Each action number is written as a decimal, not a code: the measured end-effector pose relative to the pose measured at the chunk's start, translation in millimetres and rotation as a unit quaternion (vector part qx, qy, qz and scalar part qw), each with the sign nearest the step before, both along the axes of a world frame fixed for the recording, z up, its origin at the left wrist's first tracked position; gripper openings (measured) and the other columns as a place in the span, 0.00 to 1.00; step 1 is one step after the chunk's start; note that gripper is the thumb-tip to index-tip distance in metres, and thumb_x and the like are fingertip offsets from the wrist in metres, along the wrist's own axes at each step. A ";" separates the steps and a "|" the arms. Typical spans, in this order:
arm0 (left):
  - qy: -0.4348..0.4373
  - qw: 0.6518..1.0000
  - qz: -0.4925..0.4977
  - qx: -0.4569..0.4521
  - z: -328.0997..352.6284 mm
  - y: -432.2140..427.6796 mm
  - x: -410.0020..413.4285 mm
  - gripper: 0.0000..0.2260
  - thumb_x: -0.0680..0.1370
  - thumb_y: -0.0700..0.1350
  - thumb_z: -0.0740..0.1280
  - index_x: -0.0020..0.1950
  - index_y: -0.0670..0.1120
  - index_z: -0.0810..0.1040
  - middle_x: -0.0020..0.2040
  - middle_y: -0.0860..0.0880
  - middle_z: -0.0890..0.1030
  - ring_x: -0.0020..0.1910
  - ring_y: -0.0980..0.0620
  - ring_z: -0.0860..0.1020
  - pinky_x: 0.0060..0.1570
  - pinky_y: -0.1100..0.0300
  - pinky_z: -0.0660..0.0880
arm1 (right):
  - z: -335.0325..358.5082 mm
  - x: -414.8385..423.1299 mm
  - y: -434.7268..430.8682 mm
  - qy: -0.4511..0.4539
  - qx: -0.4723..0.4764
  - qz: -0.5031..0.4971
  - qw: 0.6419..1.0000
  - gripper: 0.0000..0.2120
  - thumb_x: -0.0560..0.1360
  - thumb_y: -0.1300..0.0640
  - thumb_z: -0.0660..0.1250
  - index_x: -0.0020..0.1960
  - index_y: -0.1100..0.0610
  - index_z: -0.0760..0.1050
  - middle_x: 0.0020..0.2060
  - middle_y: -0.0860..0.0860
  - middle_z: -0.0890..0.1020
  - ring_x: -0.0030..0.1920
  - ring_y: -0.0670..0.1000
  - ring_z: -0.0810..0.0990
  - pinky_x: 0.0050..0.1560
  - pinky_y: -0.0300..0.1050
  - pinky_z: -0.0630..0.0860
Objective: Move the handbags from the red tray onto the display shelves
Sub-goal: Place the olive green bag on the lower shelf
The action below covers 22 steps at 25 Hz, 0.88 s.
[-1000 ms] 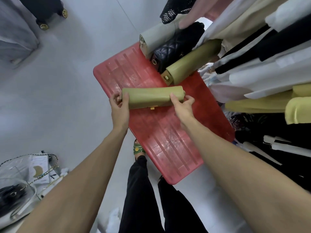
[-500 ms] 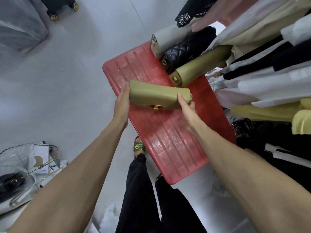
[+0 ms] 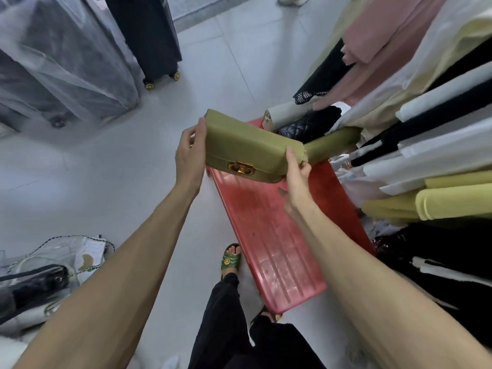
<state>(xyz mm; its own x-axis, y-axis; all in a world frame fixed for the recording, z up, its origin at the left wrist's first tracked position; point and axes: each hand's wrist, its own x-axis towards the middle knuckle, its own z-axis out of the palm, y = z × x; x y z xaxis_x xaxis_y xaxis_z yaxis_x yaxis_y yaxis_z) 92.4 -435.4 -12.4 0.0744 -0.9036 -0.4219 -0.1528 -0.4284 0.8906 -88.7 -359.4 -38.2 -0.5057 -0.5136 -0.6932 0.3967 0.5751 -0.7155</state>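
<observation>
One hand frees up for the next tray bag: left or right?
Probably right: the right hand grips the lifted handbag at its end beside the second olive handbag on the red tray; the left hand is farther away.

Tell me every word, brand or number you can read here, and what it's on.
No words or numbers are legible anywhere.
On the green sandal: a yellow smiley badge, no lettering.
On the olive handbag: a gold clasp, no readable brand.
On the cards in the clear bag: print too blurred to read.
</observation>
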 end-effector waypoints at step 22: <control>0.050 0.900 0.336 -0.272 303.6 285.4 145.9 0.29 0.77 0.74 0.51 0.62 0.60 0.80 0.60 0.57 0.83 0.61 0.56 0.79 0.64 0.44 0.75 | 298.6 135.0 101.3 -0.017 -0.365 0.353 0.861 0.38 0.65 0.23 0.57 0.71 0.37 0.68 0.70 0.47 0.75 0.69 0.52 0.74 0.71 0.61 0.71</control>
